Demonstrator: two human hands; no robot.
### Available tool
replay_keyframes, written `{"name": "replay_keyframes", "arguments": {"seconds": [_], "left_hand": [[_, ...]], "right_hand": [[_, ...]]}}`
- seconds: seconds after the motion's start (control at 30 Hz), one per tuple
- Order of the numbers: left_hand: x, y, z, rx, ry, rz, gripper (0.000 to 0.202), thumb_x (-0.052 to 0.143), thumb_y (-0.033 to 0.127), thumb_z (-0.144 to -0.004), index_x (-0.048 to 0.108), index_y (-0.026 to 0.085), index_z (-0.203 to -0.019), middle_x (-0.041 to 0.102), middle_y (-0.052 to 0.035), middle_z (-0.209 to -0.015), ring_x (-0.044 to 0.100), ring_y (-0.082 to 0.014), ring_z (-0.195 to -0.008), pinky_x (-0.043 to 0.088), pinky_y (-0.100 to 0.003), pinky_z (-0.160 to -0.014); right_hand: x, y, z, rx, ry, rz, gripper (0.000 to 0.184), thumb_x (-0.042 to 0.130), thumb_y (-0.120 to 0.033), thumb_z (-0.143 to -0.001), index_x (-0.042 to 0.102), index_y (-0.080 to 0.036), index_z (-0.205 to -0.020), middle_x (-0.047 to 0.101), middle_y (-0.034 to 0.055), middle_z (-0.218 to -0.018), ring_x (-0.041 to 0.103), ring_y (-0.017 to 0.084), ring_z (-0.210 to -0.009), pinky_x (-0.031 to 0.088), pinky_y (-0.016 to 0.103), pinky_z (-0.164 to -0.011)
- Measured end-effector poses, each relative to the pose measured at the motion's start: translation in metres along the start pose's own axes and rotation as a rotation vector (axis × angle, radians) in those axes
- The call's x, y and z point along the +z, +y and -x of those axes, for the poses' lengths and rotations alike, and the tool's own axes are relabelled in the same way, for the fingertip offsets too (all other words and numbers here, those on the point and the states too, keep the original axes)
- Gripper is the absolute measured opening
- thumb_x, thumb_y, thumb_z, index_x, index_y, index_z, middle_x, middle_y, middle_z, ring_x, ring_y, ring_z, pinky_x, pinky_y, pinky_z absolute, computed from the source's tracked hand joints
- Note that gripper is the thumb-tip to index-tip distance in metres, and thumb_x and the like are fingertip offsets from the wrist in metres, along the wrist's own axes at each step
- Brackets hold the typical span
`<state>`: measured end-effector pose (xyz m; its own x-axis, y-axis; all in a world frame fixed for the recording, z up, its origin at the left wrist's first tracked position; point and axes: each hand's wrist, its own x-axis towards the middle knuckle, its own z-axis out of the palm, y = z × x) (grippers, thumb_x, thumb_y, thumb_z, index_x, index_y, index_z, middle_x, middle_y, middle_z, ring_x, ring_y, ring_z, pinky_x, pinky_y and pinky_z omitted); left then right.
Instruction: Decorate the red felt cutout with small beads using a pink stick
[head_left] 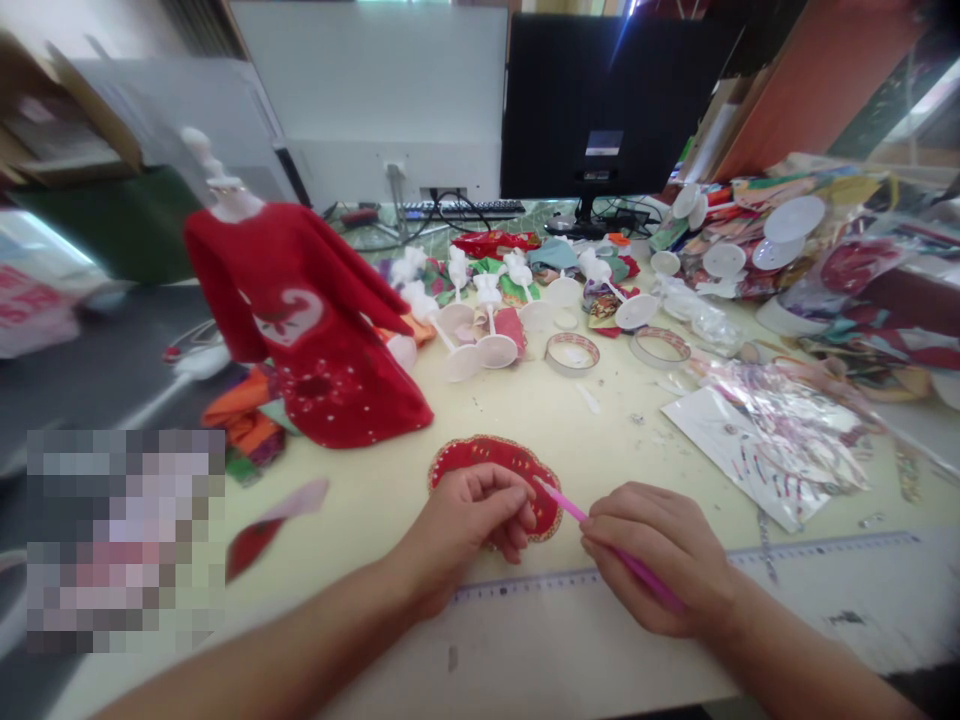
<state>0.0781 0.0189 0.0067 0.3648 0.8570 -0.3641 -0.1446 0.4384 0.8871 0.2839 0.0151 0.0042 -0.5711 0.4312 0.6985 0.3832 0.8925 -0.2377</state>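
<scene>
A red, rounded fabric piece [491, 455] with a gold, beaded-looking edge and small pale marks lies flat on the table. My left hand [484, 515] is over its lower part, hiding some of it. Its fingers are curled in with thumb and forefinger close together; whatever they may pinch is too small to make out. In my right hand [660, 555] is a slim pink pen [566, 503], gripped like a pencil. Its pale tip points left, at the right part of the red piece. Beneath both hands runs a clear ruler [525, 588].
A doll-sized form wears a red dress [322, 340] at left. Several small white stands [495, 350] and two tape rolls [572, 353] sit behind. At right lie a white card [757, 450] with shiny film and heaped plastic bags [840, 260]. Monitors [600, 110] line the back.
</scene>
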Motion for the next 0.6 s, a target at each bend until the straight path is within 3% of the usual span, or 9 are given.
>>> {"name": "replay_keyframes", "arguments": {"seconds": [0.17, 0.33, 0.47, 0.53, 0.6], "left_hand": [[-0.001, 0.001, 0.000, -0.009, -0.012, -0.009, 0.014, 0.060, 0.027, -0.078, 0.059, 0.012, -0.077, 0.061, -0.0020, -0.067, 0.053, -0.0087, -0.055, 0.044, -0.020, -0.051], [0.008, 0.003, 0.009, -0.073, -0.111, -0.045, 0.014, 0.059, 0.027, -0.077, 0.058, 0.013, -0.077, 0.059, -0.0003, -0.065, 0.052, -0.0089, -0.052, 0.044, -0.021, -0.049], [0.023, -0.010, 0.024, -0.131, -0.275, -0.355, 0.010, 0.050, 0.020, -0.080, 0.059, 0.016, -0.077, 0.056, 0.0026, -0.059, 0.049, -0.0078, -0.047, 0.039, -0.019, -0.046], [0.028, -0.027, 0.029, 0.113, -0.435, -0.776, 0.012, 0.052, 0.013, -0.079, 0.061, 0.018, -0.073, 0.060, 0.0017, -0.062, 0.053, -0.0096, -0.054, 0.037, -0.019, -0.048], [0.032, -0.048, 0.031, 0.526, -0.664, -1.215, 0.009, 0.064, 0.015, -0.074, 0.059, 0.017, -0.067, 0.061, 0.0006, -0.060, 0.053, -0.0127, -0.054, 0.029, -0.022, -0.043]], "right_hand": [[0.001, 0.001, -0.001, 0.011, 0.043, 0.028, 0.022, 0.060, -0.001, -0.072, 0.058, -0.011, -0.091, 0.062, 0.0071, -0.072, 0.056, 0.014, -0.065, 0.047, 0.027, -0.055], [0.000, 0.003, -0.001, 0.031, 0.094, 0.059, 0.022, 0.061, -0.001, -0.071, 0.058, -0.011, -0.090, 0.062, 0.0072, -0.073, 0.057, 0.015, -0.065, 0.049, 0.027, -0.056], [-0.002, 0.005, 0.001, 0.066, 0.120, 0.062, 0.022, 0.061, -0.001, -0.071, 0.058, -0.011, -0.090, 0.062, 0.0068, -0.074, 0.057, 0.014, -0.068, 0.049, 0.027, -0.058], [-0.002, 0.006, 0.002, 0.089, 0.114, 0.048, 0.022, 0.060, -0.001, -0.071, 0.058, -0.012, -0.091, 0.062, 0.0063, -0.075, 0.057, 0.014, -0.069, 0.049, 0.027, -0.059], [-0.003, 0.007, 0.003, 0.110, 0.091, 0.025, 0.022, 0.060, -0.001, -0.071, 0.058, -0.012, -0.090, 0.061, 0.0056, -0.074, 0.057, 0.014, -0.068, 0.049, 0.026, -0.059]]}}
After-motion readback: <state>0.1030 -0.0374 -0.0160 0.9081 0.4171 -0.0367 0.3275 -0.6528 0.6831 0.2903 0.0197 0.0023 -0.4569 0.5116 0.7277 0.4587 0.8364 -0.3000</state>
